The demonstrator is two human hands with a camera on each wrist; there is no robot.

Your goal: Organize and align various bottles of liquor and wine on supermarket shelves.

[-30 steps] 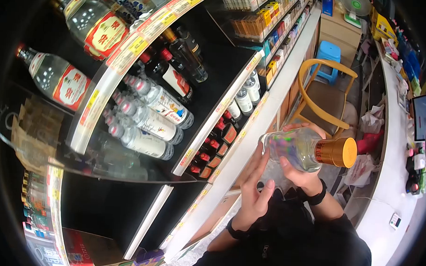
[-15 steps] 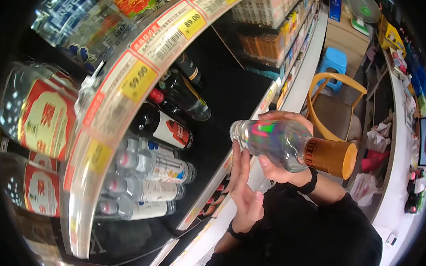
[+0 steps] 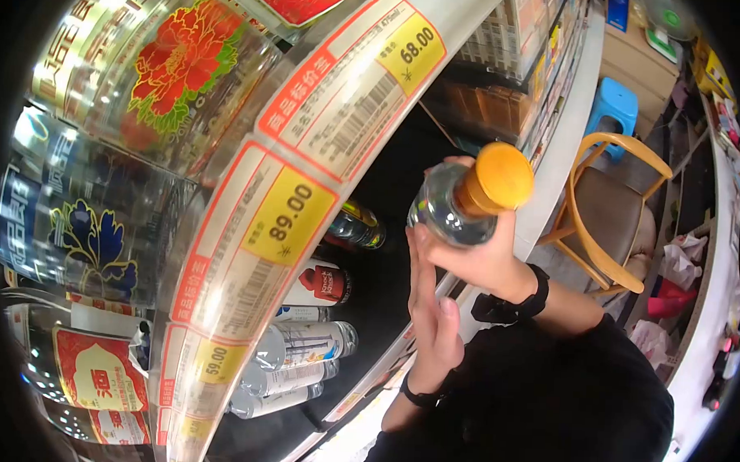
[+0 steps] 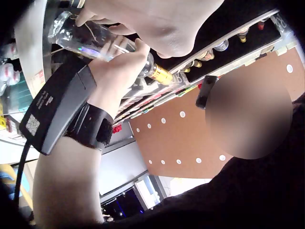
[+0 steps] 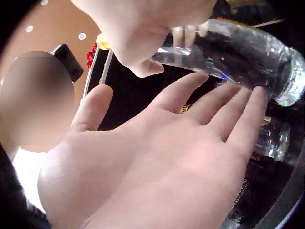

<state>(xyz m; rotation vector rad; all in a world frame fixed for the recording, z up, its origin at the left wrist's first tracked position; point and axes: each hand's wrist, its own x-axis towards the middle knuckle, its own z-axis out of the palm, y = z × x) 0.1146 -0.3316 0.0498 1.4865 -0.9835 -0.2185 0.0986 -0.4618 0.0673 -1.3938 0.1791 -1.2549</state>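
A clear glass liquor bottle with an orange-gold cap is in the air beside the shelf, its cap tilted up toward the head camera. My right hand grips it near the shoulder, fingers wrapped behind the glass. The left hand has its fingers straight, with their tips right at the bottle's lower part. From the right wrist, the left palm shows spread out, fingertips along the bottle near its base. In the left wrist view, the bottle lies across both hands.
Close on the left, a curved shelf edge carries price labels. Large bottles with flower prints stand above it, and smaller bottles below. A wooden armchair, a blue stool and a white counter are at right.
The head view has come closer to the shelf, so its labels and upper bottles loom larger. The bottle has swung from lying nearly level to cap-up, facing the camera, still in the right hand.
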